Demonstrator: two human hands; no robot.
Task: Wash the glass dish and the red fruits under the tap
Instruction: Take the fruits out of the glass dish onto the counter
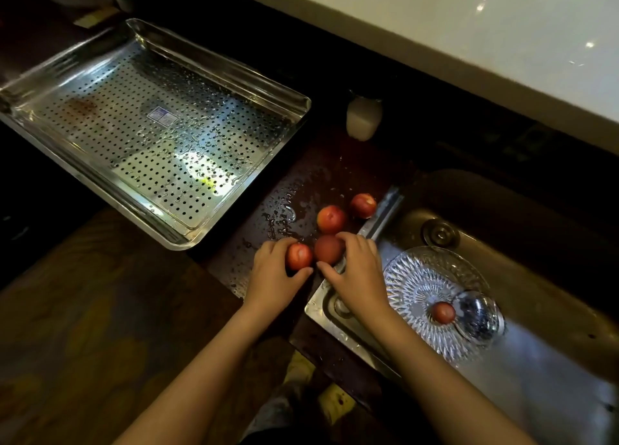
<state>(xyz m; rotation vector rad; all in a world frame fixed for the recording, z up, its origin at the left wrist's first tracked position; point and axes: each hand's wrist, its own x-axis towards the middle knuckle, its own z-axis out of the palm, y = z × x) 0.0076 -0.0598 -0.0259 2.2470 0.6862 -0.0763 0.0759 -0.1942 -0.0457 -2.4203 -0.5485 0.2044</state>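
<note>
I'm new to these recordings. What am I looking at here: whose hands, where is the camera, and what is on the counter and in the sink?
There is no machine: one camera on a person's head looks down at their bare hands. The left hand grips a red fruit on the wet counter; the right hand closes on a darker fruit beside it. Two more fruits lie just beyond. In the sink sits a glass dish holding a fifth fruit. A perforated metal tray rests at the left.
</note>
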